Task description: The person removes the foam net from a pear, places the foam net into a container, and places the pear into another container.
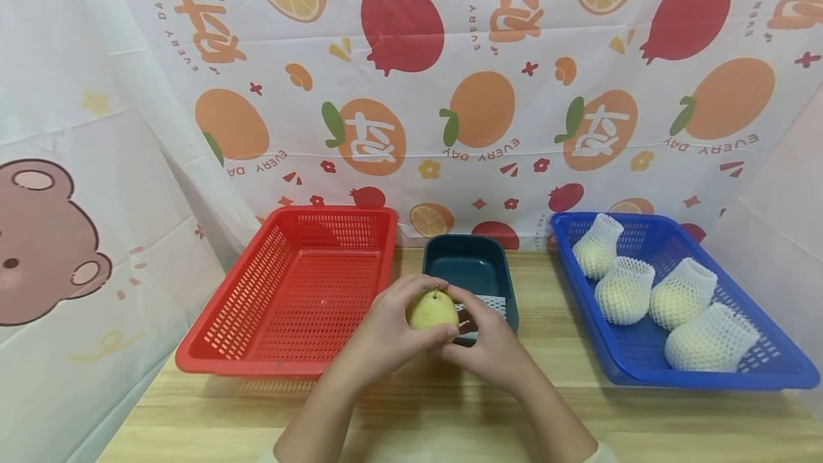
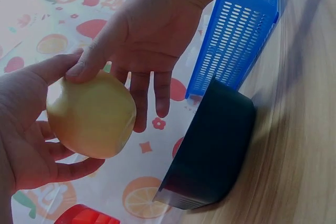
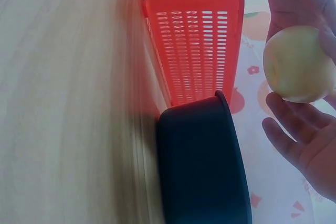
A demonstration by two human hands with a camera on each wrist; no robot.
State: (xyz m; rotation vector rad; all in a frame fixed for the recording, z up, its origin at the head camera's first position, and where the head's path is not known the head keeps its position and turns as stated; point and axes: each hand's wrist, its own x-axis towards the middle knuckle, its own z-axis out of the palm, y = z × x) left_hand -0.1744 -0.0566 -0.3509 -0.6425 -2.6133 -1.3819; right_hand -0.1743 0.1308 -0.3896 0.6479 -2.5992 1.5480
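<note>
A bare yellow-green pear [image 1: 432, 311], stem upward, is held between both hands above the table. My left hand [image 1: 392, 324] grips it from the left, its fingers curled around the fruit. From the other side my right hand [image 1: 491, 345] has its thumb and index finger at the pear; its other fingers extend more loosely in the left wrist view. Behind the hands stands a dark teal bin [image 1: 466, 263], with a white foam net [image 1: 494, 301] partly visible inside. The right wrist view shows the pear [image 3: 296, 64] between both hands.
A red basket [image 1: 283, 369] stands on the left. On the right, a blue basket [image 1: 643, 377] holds several pears in white foam nets [image 1: 624, 291]. Beneath them is a wooden table [image 1: 450, 427]; a fruit-print cloth [image 1: 411, 106] hangs behind.
</note>
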